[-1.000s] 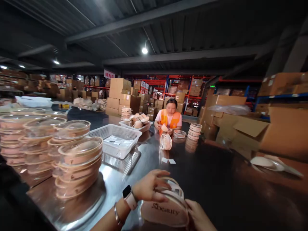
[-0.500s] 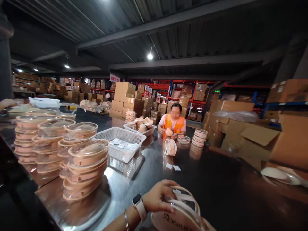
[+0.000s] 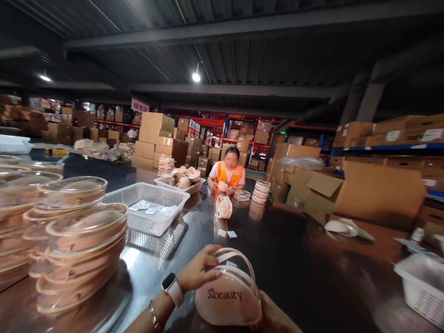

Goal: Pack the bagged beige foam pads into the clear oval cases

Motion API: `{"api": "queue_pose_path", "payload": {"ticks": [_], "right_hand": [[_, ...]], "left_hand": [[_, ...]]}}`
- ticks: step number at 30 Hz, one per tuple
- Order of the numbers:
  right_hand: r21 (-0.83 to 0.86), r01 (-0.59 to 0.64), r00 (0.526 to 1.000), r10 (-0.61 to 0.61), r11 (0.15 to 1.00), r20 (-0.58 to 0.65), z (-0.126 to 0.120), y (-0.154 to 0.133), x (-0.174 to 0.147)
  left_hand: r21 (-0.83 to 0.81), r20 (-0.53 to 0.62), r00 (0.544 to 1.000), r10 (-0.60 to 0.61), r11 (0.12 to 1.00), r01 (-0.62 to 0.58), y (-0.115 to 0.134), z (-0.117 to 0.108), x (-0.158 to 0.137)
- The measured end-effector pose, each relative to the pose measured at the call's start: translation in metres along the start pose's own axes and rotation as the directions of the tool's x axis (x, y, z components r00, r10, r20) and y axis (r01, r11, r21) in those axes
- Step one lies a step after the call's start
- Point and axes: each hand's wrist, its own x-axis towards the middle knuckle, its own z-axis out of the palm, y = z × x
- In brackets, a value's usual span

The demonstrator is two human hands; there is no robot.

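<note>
A peach clear-topped cosmetic bag (image 3: 229, 307) printed with "beauty" lettering stands tilted at the table's near edge, its rim flap and strap raised at the top. My left hand (image 3: 200, 272), with a white-banded watch on the wrist, is closed on the bag's upper left edge. My right hand (image 3: 270, 310) holds the lower right side; its fingers are mostly hidden behind the bag. Two small white packets (image 3: 227, 233) lie on the dark table just beyond. To the left rise stacks of similar round bags (image 3: 86, 231).
A white perforated basket (image 3: 149, 212) with white packets stands left of centre. Behind it is a tray of peach items (image 3: 183, 179). Across the table sits a person in an orange vest (image 3: 229, 173), beside a bag stack (image 3: 260, 192). Another white basket (image 3: 421, 286) is at right.
My view has turned to the right, so the stacks and baskets shift left. The bag has come more fully into view, its printed front facing me, still in both hands.
</note>
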Motion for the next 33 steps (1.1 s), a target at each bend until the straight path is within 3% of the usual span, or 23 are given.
{"api": "queue_pose_path", "payload": {"ticks": [1, 2, 3, 4, 5, 6, 8, 11, 13, 15, 18, 23, 28, 33], "right_hand": [[-0.483, 0.245, 0.943, -0.323, 0.84, -0.082, 0.001, 0.002, 0.0], [-0.788, 0.319, 0.828, -0.56, 0.527, -0.039, 0.002, 0.004, 0.001], [-0.924, 0.287, 0.721, -0.692, 0.251, 0.036, 0.003, 0.006, 0.002], [-0.976, 0.207, 0.647, -0.758, 0.067, 0.085, 0.004, 0.009, 0.003], [-0.99, 0.136, 0.6, -0.793, -0.029, 0.105, 0.005, 0.011, 0.005], [-0.993, 0.093, 0.567, -0.816, -0.07, 0.11, 0.006, 0.012, 0.006], [-0.993, 0.074, 0.514, -0.849, -0.097, 0.121, 0.009, 0.013, 0.009], [-0.984, 0.141, 0.439, -0.884, -0.107, 0.159, 0.012, 0.01, 0.009], [-0.974, 0.193, 0.401, -0.896, -0.121, 0.191, 0.012, 0.007, 0.008], [-0.964, 0.227, 0.383, -0.898, -0.137, 0.218, 0.01, 0.005, 0.009], [-0.965, 0.222, 0.407, -0.886, -0.138, 0.22, 0.005, 0.006, 0.015], [-0.955, 0.265, 0.442, -0.864, -0.131, 0.241, 0.006, 0.015, 0.029], [-0.923, 0.357, 0.433, -0.851, -0.14, 0.297, 0.017, 0.026, 0.027], [-0.913, 0.344, 0.448, -0.817, -0.218, 0.364, 0.021, 0.034, 0.029]], "left_hand": [[0.022, 0.038, 0.999, 0.006, 1.0, -0.007, 0.002, -0.002, -0.001], [0.04, 0.072, 0.997, 0.006, 0.999, -0.009, 0.004, -0.004, -0.002], [0.058, 0.098, 0.995, -0.005, 0.998, -0.001, 0.005, -0.005, -0.003], [0.077, 0.121, 0.992, -0.024, 0.997, 0.014, 0.005, -0.005, -0.004], [0.096, 0.142, 0.989, -0.044, 0.995, 0.031, 0.004, -0.005, -0.005], [0.109, 0.158, 0.985, -0.061, 0.993, 0.044, 0.001, -0.004, -0.005], [0.092, 0.154, 0.987, -0.051, 0.995, 0.037, -0.006, 0.001, -0.007], [-0.046, -0.012, 1.0, -0.009, 0.999, 0.009, -0.019, 0.013, -0.007], [-0.19, -0.159, 0.984, -0.083, 0.98, 0.052, -0.023, 0.02, -0.007], [-0.358, -0.243, 0.941, -0.235, 0.923, 0.138, -0.021, 0.023, -0.006], [-0.509, -0.271, 0.869, -0.415, 0.828, 0.237, -0.011, 0.02, -0.003], [-0.552, -0.322, 0.797, -0.51, 0.786, 0.28, -0.002, 0.014, -0.002], [-0.741, -0.057, 0.852, -0.52, 0.594, 0.313, 0.004, 0.019, -0.007], [-0.83, -0.146, 0.85, -0.506, 0.531, 0.174, 0.005, 0.035, -0.006]]}}
